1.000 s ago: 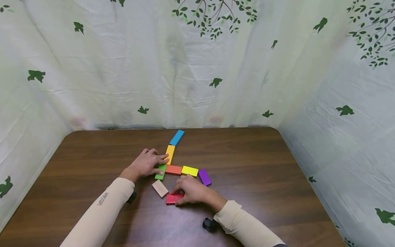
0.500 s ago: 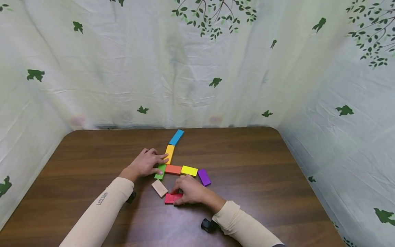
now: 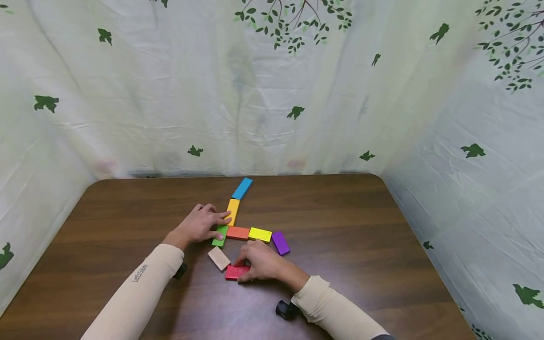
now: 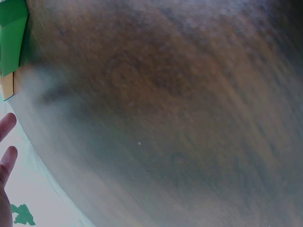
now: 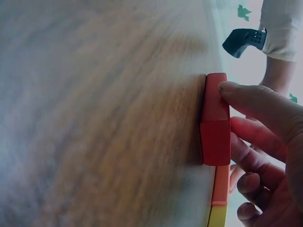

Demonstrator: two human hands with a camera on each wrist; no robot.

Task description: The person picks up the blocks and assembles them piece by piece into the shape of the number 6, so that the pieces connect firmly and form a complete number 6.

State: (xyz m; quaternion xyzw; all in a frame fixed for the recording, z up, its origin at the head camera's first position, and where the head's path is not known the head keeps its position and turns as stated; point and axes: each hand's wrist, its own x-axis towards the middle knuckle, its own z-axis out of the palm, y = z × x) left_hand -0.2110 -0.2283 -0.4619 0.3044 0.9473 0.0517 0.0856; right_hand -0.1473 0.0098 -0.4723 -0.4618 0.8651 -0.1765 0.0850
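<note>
My right hand (image 3: 267,262) pinches a red wooden block (image 3: 234,272) between thumb and fingers. In the right wrist view, the thumb lies along one long face of the red block (image 5: 215,101). Its left end is right at the lower corner of a plain wood block (image 3: 219,259), which lies at a slant. My left hand (image 3: 199,226) rests with extended fingers on an amber block (image 3: 233,207), its thumb on a green block (image 3: 218,242). In the left wrist view, the green block (image 4: 12,38) shows at the left edge, with two fingertips below.
A blue block (image 3: 242,189) continues the line beyond the amber one. From the green block, an orange-red block (image 3: 238,233), a yellow block (image 3: 260,234) and a slanted purple block (image 3: 281,243) run rightward. The brown table (image 3: 340,226) meets a leaf-printed curtain (image 3: 272,94) behind.
My right hand has slid the red block slightly left, closer against the plain wood block. The left hand has stayed on the amber and green blocks.
</note>
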